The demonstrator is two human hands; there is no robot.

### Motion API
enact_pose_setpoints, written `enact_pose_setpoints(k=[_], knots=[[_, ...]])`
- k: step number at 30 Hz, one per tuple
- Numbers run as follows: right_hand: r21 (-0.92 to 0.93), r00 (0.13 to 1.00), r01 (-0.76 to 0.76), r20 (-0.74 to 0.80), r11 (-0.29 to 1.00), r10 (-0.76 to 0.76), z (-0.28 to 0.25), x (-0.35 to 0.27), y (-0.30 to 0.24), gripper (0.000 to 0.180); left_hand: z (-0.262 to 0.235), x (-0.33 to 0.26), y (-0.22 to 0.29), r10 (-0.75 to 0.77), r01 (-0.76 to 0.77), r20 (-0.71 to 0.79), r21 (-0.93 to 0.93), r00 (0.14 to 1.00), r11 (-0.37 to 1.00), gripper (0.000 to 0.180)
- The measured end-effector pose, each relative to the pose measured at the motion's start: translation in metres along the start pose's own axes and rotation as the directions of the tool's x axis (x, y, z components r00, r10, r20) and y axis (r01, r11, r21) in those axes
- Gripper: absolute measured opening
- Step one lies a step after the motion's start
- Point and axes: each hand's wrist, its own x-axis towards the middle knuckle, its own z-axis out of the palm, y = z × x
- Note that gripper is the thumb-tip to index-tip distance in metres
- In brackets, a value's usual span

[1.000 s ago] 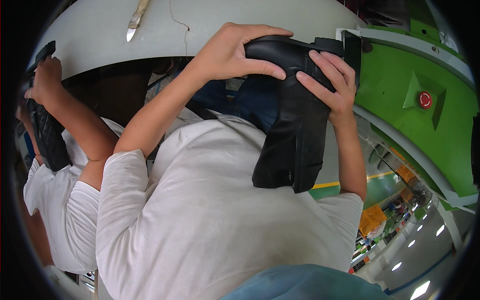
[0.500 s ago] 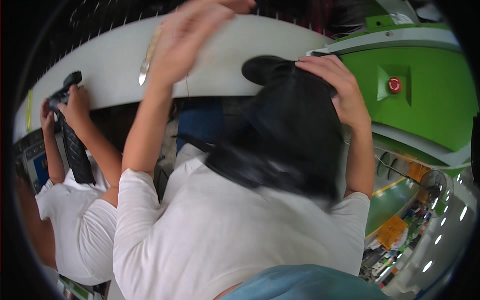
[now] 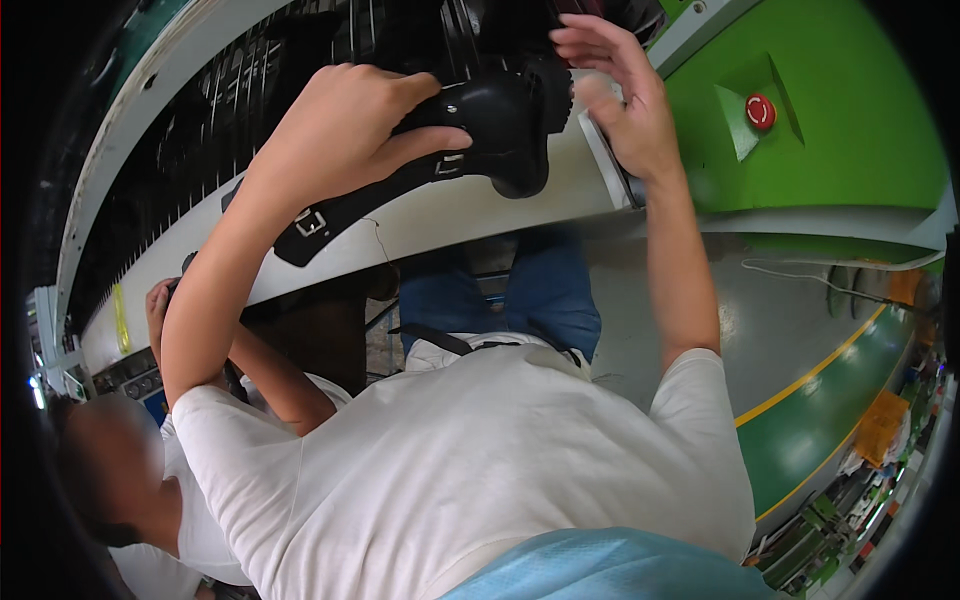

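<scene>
A black boot [image 3: 500,125] with metal buckles and a ridged sole lies across the near edge of the pale worktop. My left hand [image 3: 360,120] grips its upper, thumb on the near side and fingers over the far side. Below that wrist, a strap-like end with a silver buckle [image 3: 312,222] hangs toward me over the worktop. Beside the sole, my right hand [image 3: 625,95] is raised with its fingers spread and slightly blurred; it holds nothing.
The pale worktop [image 3: 390,225] curves along in front of me, with dark items and thin rods [image 3: 370,35] behind it. A green machine panel with a red button [image 3: 760,112] stands at right. At left, a co-worker's hand [image 3: 158,305] is near the worktop edge.
The boot has swung from in front of my chest up onto the worktop. My left hand has come down onto it, and my right hand has let go. My view has shifted.
</scene>
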Motion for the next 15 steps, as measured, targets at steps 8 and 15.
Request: enact_pose_setpoints(k=[8,15], knots=[[0.037,0.970,-0.061,-0.231,0.997,0.068,0.049,-0.045,0.031,0.053,0.015,0.024,0.016,0.031,-0.026,0.058,-0.079,0.998,0.997,0.063],[0.064,0.957,-0.013,-0.288,0.998,0.031,0.049,-0.036,0.024,0.042,0.012,0.044,0.029,0.035,-0.025,0.109,-0.093,0.993,0.995,0.061]])
